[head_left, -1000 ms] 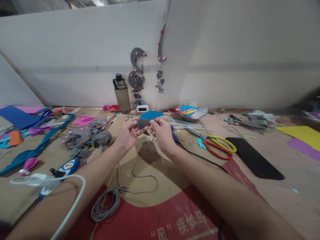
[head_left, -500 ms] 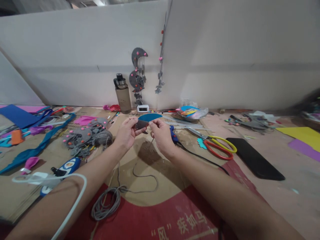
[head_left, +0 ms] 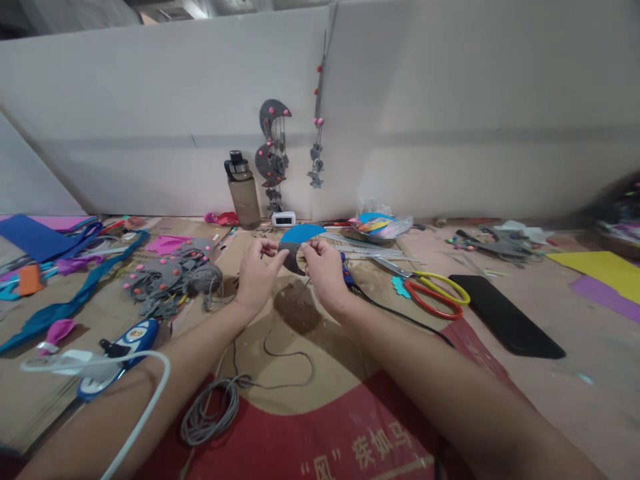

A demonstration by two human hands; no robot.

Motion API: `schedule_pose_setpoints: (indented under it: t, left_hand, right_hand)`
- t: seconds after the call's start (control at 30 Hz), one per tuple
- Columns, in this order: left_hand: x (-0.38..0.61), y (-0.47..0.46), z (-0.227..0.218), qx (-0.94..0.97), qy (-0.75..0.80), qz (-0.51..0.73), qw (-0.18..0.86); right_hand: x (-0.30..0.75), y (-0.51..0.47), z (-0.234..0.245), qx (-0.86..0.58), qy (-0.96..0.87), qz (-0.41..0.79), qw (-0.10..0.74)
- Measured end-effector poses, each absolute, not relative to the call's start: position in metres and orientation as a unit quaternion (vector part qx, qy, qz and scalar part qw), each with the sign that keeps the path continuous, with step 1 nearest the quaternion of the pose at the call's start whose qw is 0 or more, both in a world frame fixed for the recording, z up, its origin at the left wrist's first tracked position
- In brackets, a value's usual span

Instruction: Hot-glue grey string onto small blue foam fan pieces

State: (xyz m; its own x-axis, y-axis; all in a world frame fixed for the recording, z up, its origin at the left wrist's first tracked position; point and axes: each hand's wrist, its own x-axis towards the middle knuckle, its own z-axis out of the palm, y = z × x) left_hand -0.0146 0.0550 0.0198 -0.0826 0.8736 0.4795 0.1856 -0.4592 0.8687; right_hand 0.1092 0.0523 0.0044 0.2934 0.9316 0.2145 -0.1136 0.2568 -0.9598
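Up in front of me, both hands pinch a dark grey felt crescent [head_left: 291, 256]. A blue felt piece [head_left: 301, 233] with a rounded top edge rises above the grey felt; I cannot tell whether they are joined. My left hand [head_left: 257, 275] is closed on the left end with thumb and fingers. At the opposite end, my right hand [head_left: 324, 268] is closed as well, and a thin needle-like sliver [head_left: 303, 288] shows below its fingers. Grey cord [head_left: 213, 415] lies coiled on the cardboard nearer to me, with a loose strand running up beneath the hands.
To the right lie scissors [head_left: 434, 293] and a black phone [head_left: 505, 313]. Grey felt pieces with pink balls [head_left: 163, 272] and a blue-white power strip [head_left: 131, 343] occupy the left. A bottle [head_left: 244, 193] stands at the wall, where felt crescent garlands [head_left: 273, 143] hang.
The felt has tilted in my hands: more of the grey crescent and of the blue face now shows. My left thumb has come up onto the grey felt.
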Motion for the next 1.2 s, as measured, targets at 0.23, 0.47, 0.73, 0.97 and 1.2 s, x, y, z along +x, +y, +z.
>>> schedule_pose_setpoints:
  t: [0.23,0.47,0.73,0.97,1.2]
  left_hand:
    - [-0.016,0.053,0.017,0.67,0.45,0.549,0.216]
    - [-0.016,0.053,0.017,0.689,0.459,0.513,0.228]
    - [-0.016,0.062,0.016,0.587,0.441,0.538,0.414]
    - [-0.012,0.063,0.01,0.533,0.393,0.563,0.494]
    - [-0.01,0.061,0.011,0.499,0.385,0.579,0.517]
  right_hand:
    - [0.104,0.039,0.011,-0.461,-0.544,0.317,0.625]
    - [0.103,0.039,0.009,-0.444,-0.589,0.283,0.613]
    - [0.102,0.04,0.003,-0.453,-0.58,0.279,0.617]
    - [0.102,0.044,-0.001,-0.475,-0.539,0.294,0.63]
    - [0.105,0.049,-0.004,-0.489,-0.551,0.292,0.609]
